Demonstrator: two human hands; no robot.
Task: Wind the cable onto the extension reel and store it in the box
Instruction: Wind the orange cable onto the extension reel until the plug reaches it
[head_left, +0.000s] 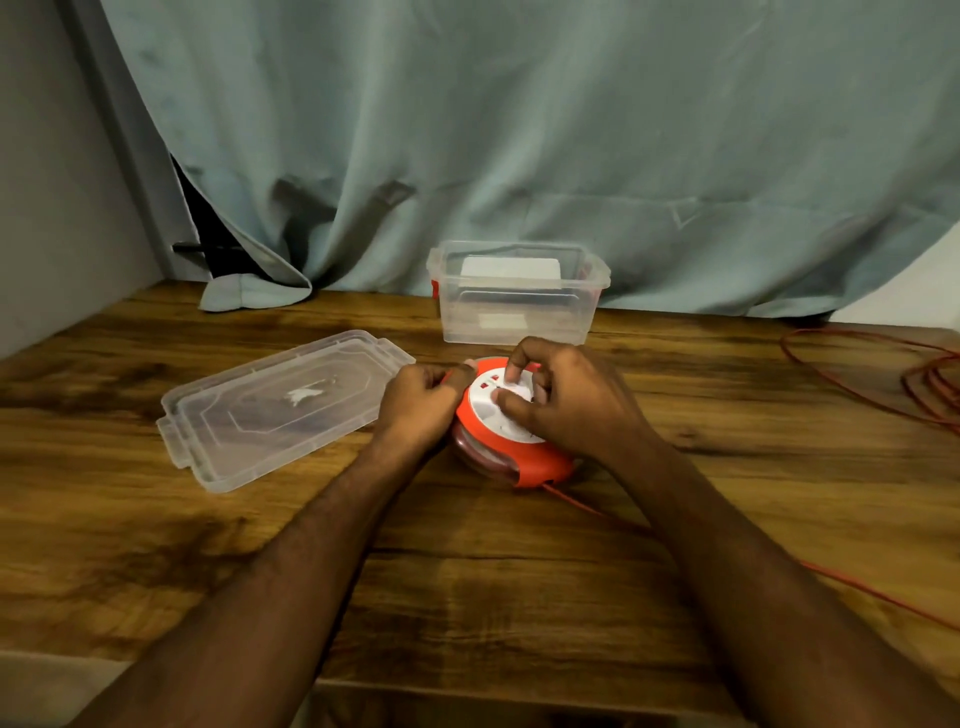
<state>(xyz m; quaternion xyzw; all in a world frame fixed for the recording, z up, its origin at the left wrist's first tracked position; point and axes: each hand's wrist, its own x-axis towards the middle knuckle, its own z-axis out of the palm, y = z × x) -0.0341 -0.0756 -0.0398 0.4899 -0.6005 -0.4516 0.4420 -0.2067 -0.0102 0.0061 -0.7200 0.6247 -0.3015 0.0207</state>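
Observation:
An orange and white extension reel (511, 452) lies flat on the wooden table (467, 597), just in front of a clear plastic box (519, 312). My left hand (421, 402) grips the reel's orange left rim. My right hand (566, 400) rests on the white top face, fingers pinching its centre part. An orange cable (582, 506) leaves the reel's near side, passes under my right forearm and runs to the right, with loose loops of cable (924, 384) lying at the table's right edge. The box is open, with something white inside.
The box's clear lid (270, 410) lies flat on the table to the left of the reel. A grey-green curtain (519, 130) hangs behind the table, its hem touching the tabletop. A grey wall stands at the left.

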